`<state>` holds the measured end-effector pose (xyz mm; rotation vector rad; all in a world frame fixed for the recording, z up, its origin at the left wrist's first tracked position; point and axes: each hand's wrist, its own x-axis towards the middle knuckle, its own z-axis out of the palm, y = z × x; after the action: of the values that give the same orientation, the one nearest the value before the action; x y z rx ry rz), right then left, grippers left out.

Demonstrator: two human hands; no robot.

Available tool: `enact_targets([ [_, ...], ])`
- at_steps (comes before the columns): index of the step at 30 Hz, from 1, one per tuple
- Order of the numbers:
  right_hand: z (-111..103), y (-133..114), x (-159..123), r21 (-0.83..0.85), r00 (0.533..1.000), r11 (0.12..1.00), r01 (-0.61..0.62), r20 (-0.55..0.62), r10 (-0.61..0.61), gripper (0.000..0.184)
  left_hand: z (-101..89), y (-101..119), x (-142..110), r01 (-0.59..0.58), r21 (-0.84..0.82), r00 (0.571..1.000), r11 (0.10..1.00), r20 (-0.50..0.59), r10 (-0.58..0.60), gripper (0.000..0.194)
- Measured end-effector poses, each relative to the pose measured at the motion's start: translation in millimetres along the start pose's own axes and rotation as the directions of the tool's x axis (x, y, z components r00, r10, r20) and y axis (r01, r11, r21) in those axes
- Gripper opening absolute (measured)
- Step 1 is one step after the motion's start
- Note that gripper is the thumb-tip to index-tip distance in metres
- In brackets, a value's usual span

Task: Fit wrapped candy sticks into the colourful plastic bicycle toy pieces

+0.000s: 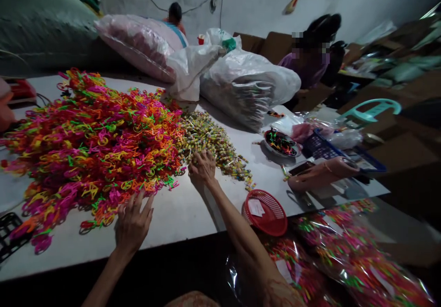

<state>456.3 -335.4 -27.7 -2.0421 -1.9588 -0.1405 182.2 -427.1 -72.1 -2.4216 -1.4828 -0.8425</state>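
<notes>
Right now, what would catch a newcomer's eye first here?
First, the big heap of bright multicoloured plastic pieces on the left of the white table, with the left hand at its near edge. Just right of it lies a lower pile of small yellowish pieces, by the right hand. A round red plastic basket sits farther right, at the table's front edge.

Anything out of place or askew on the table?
Yes: the round red plastic mesh basket sits tilted, apparently overhanging the front edge of the white table, so it might tip off. Also, some small yellowish cylindrical pieces trail away from their heap toward it. I see no clear damage.
</notes>
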Motion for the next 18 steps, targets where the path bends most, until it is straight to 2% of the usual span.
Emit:
enact_targets([
  [2, 1.2, -7.3, -23.1, 0.041, 0.998, 0.997, 0.059, 0.009, -0.06, 0.04, 1.3, 1.9, 0.6, -0.009, 0.003, 1.0, 1.0, 0.009, 0.009, 0.057],
  [4, 1.2, -12.2, -34.8, 0.081, 0.99, 0.988, 0.129, 0.044, -0.133, 0.041, 2.2, 5.1, 2.7, -0.005, 0.01, 1.0, 1.0, -0.001, 0.005, 0.055],
  [7, -5.8, -8.1, -26.7, 0.105, 0.973, 0.975, 0.198, 0.101, -0.208, 0.047, 4.9, 13.0, 6.0, -0.022, 0.013, 1.0, 1.0, -0.003, 0.022, 0.054],
  [10, -15.2, 6.6, -9.2, 0.062, 0.978, 0.982, 0.181, 0.091, -0.186, 0.046, 10.2, 22.1, 11.1, -0.036, 0.008, 0.999, 0.999, 0.002, 0.036, 0.049],
  [12, -14.2, 14.2, -8.5, 0.026, 0.986, 0.99, 0.136, 0.091, -0.138, 0.047, 14.0, 27.4, 16.3, -0.001, -0.005, 1.0, 1.0, 0.018, 0.001, 0.046],
  [15, 0.7, 12.0, -29.6, 0.028, 0.991, 0.996, 0.086, 0.098, -0.088, 0.049, 17.9, 33.1, 23.8, 0.046, -0.051, 0.996, 0.998, 0.08, -0.042, 0.042],
  [18, 15.7, -3.2, -60.1, 0.094, 0.993, 0.991, 0.09, 0.073, -0.098, 0.051, 19.0, 34.3, 24.6, 0.054, -0.105, 0.992, 0.993, 0.123, -0.041, 0.039],
])
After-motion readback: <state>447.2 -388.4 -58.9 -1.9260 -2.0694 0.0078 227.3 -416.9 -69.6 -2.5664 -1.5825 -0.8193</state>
